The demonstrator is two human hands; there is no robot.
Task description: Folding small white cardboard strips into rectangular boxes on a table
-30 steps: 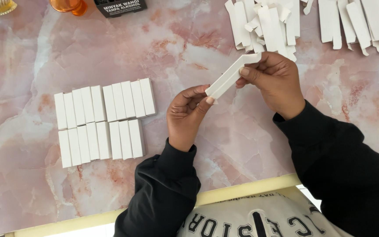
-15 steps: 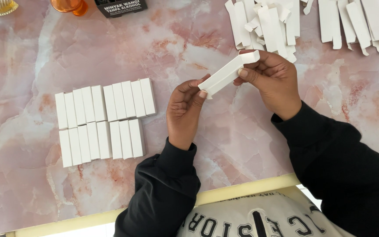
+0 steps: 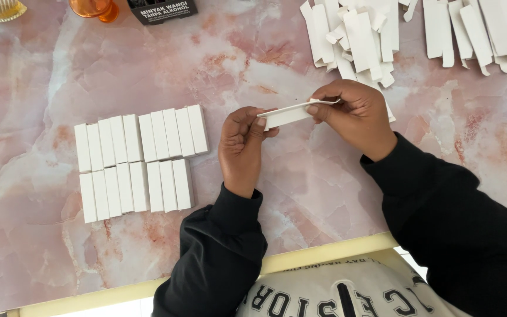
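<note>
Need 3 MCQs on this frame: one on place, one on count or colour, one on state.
1. Where do the finished white boxes lie?
A. To the left of the hands
B. Between the hands
C. On the lap

2. How many rows do those boxes form?
A. One
B. Two
C. Four

3. What state is the white carton between the hands in?
A. Lying on the table
B. Held at both ends
C. Torn in two

Key: 1 A, they sit on the pink marble table left of the left hand. 2 B, an upper and a lower row show. 3 B, the left hand grips one end and the right hand the other, above the table.
</note>
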